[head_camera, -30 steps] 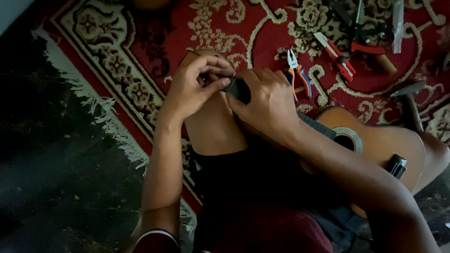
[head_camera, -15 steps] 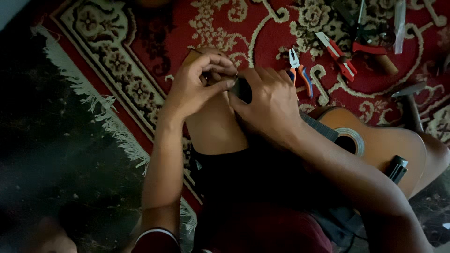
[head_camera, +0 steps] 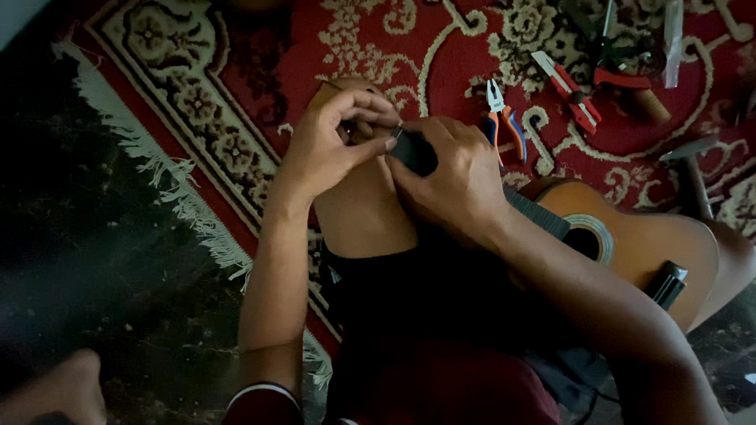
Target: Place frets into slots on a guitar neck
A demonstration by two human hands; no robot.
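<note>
**Both hands closed in on the guitar's neck, with little shift between moments**

The person sat on a red patterned rug (head_camera: 236, 118) with an acoustic guitar (head_camera: 638, 236) lying across the lap, its body off to the right and its dark neck (head_camera: 413, 151) running up over the bare knee. The right hand (head_camera: 457, 177) was wrapped over the neck near its upper end, fingers curled closed around it. The left hand (head_camera: 335, 145) met it from the other side, thumb and fingertips pinched together on something small at the end of the neck; what sat between those fingers was too dark and too hidden to tell.

Against the pictures from a second and half a second earlier, very little had moved. The guitar lay in the same place, the right hand kept its hold, and the left hand's fingers had only tightened and shifted slightly at the same spot. That suggested fine, patient fingerwork at the neck's end was under way rather than any change of tool or position.

The tools lay untouched on the rug beyond the hands: pliers with orange and blue handles (head_camera: 504, 122), a red-handled tool (head_camera: 571, 94) farther right, and a hammer (head_camera: 693, 169) near the guitar's body. A dark floor (head_camera: 94, 260) bordered the rug's fringe.
</note>
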